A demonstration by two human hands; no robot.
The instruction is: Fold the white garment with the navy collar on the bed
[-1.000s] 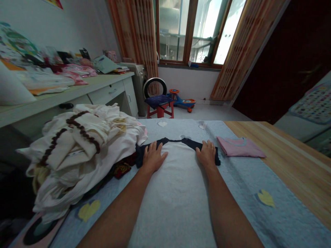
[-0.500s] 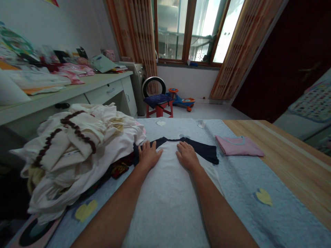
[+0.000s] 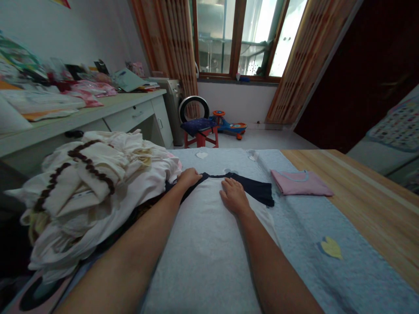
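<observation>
So, left hand (image 3: pixel 189 178): we see its fingers (image 3: pixel 196 175) lying together at the navy neckline; we cannot tell whether they grip it.
Right hand (image 3: pixel 233 196): fingers released, resting flat on the front of the T-shirt.
T-shirt (image 3: pixel 209 257): pale grey with a navy sleeve (image 3: pixel 257 189), spread out between our arms on a blue quilted cover (image 3: pixel 327 279).
Beside us: a heap of white clothes (image 3: pixel 94 183) touches the left edge of the T-shirt (brown trim and all).
Farther right: a folded pink shirt (image 3: pixel 299 183) sits on the cover, just beside a wooden board (image 3: pixel 363 192).
</observation>
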